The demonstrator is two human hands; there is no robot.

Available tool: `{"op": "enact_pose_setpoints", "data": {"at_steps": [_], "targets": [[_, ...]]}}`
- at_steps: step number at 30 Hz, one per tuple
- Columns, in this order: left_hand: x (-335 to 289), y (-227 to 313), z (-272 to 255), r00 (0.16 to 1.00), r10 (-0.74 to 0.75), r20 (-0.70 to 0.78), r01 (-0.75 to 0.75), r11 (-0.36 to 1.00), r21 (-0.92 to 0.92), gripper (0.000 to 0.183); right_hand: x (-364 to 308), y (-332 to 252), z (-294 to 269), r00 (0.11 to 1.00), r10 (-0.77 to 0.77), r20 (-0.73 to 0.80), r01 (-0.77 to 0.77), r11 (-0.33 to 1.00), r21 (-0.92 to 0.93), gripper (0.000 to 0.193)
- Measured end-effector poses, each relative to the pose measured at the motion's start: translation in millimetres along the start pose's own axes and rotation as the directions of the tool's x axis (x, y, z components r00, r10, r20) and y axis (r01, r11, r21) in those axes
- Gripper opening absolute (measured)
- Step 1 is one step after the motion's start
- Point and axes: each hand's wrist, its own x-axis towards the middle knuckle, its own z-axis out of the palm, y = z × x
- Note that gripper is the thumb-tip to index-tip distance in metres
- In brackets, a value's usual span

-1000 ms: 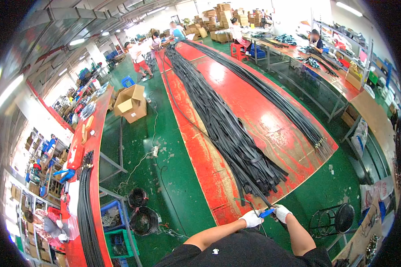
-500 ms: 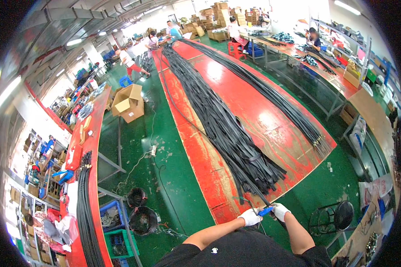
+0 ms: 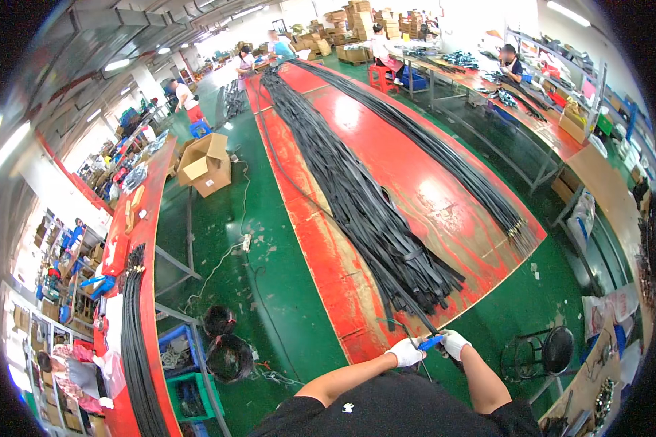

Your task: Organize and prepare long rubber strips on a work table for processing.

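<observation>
Both my hands wear white gloves and meet close together just off the near end of the long red table [image 3: 321, 291]. My left hand [image 3: 406, 353] is closed on one end of a small blue hand tool [image 3: 430, 342], whose exact kind I cannot make out. My right hand [image 3: 455, 343] is closed at the tool's other end, around a long black strip [image 3: 420, 315] that runs back onto the table. A thin dark cord loops beside my left hand. Along the table lies a big bundle of flat black strips [image 3: 364, 218], its near ends fanned out.
A second black bundle [image 3: 444, 167] lies along the table's right side. Left are an open carton [image 3: 205, 166], a side table with black lengths [image 3: 140, 349], two dark bins [image 3: 229, 357] and a green crate [image 3: 197, 397]. A round black stool [image 3: 557, 349] stands right. Several people are farther off.
My view has shifted slightly, so the scene sits a little to the left. The person at the far left has turned and moved away. My hands keep their grip.
</observation>
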Motion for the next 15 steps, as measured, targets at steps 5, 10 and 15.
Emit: {"op": "enact_pose_setpoints", "data": {"at_steps": [5,10,15], "targets": [[-5,5,-5,1.0,0.003,-0.003,-0.003,1.0,-0.015,0.054,3,1,-2,0.999,0.05,0.016,-0.05,0.999,0.012,0.026],[-6,-1,-5,1.0,0.009,-0.012,-0.009,1.0,-0.01,0.053,1,-2,3,0.999,0.034,-0.037,-0.034,0.999,0.003,0.015],[-1,-18,5,0.996,0.062,-0.058,-0.064,0.997,-0.037,0.048,-3,-8,4,0.998,0.051,-0.047,-0.052,0.998,-0.023,0.024]]}}
